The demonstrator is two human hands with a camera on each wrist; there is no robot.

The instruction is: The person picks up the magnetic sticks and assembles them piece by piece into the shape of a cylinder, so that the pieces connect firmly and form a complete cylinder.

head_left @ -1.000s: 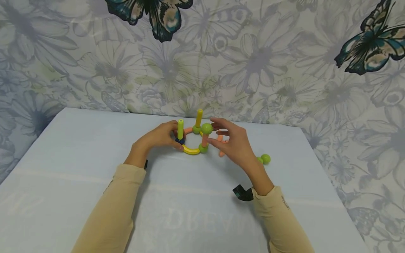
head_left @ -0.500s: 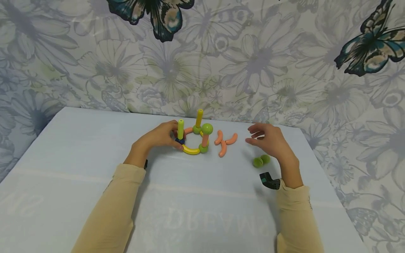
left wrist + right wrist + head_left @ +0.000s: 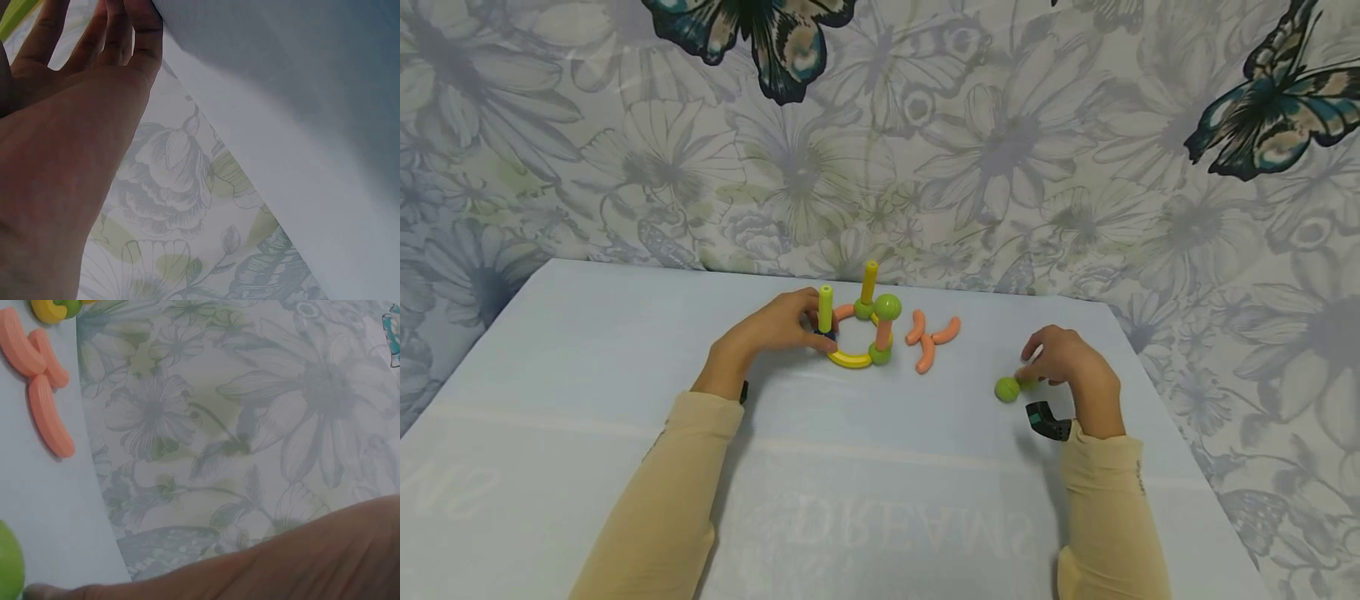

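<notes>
In the head view my left hand grips the left side of a toy ring frame at its dark blue ball, thumb in front. The frame joins yellow curved pieces and an orange one through balls. A light green stick and a yellow stick stand up from it, beside an orange post topped by a green ball. My right hand curls its fingers and thumb around a mostly hidden green ball. Another green ball sits just left of the thumb.
Three loose orange curved pieces lie between the frame and my right hand; they also show in the right wrist view. The white table ends at a flower-and-butterfly patterned wall behind.
My right hand left the frame's orange post, moved right, then came down to the green balls, its fingers now around one. My left hand stays at the dark blue ball.
</notes>
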